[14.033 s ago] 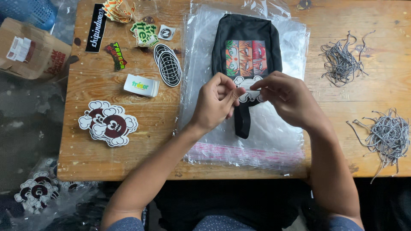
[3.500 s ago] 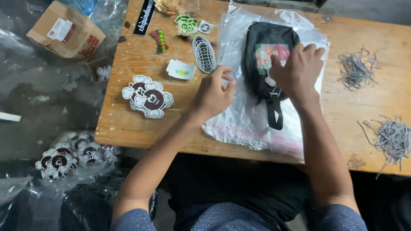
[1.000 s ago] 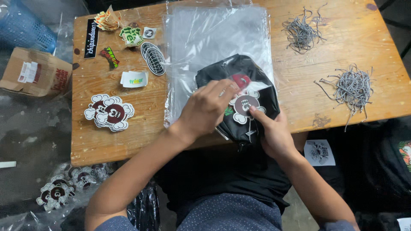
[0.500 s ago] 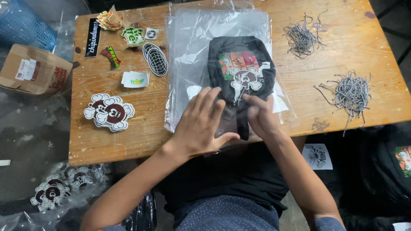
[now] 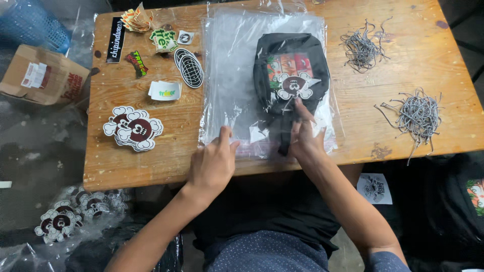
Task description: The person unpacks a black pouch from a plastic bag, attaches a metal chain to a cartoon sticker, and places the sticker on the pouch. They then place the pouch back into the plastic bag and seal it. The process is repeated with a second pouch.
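A long bench [image 5: 383,126] of bare wooden planks carries the work, seen from above by the person seated at its near edge. Across its middle lies a large clear plastic bag [image 5: 237,70], its open end toward the person, and inside it rests a small black fabric pouch with a colourful printed panel and a skull-like cartoon patch [image 5: 290,65], its dark strap trailing toward the bag's mouth. The bag lies flat, which appears to keep the pouch square within the film.

The left hand [image 5: 214,163] presses palm down on the bag's near edge, fingers spread and gripping nothing, seemingly pinning the plastic against the wood. The right hand [image 5: 302,136] lies over the strap end of the pouch, fingers extended and pushing on the film; whether it pinches the plastic cannot be told.

To the left, well apart from the bag, sits a stack of large die-cut cartoon-face stickers in white and maroon [image 5: 133,128]. Beyond it are a black oval grid-pattern sticker [image 5: 189,68], a small white rectangular sticker pile [image 5: 165,90], and a scatter of smaller green, black and orange stickers [image 5: 151,35] at the far corner. On the right lie two loose heaps of grey-and-white cord ties, one far [image 5: 360,45], one near [image 5: 416,113]. None touches the bag.

Off the bench, a brown cardboard box [image 5: 43,75] and a blue plastic basket [image 5: 33,22] sit on the floor at left, with more cartoon-face stickers in plastic wrap [image 5: 75,214] below.
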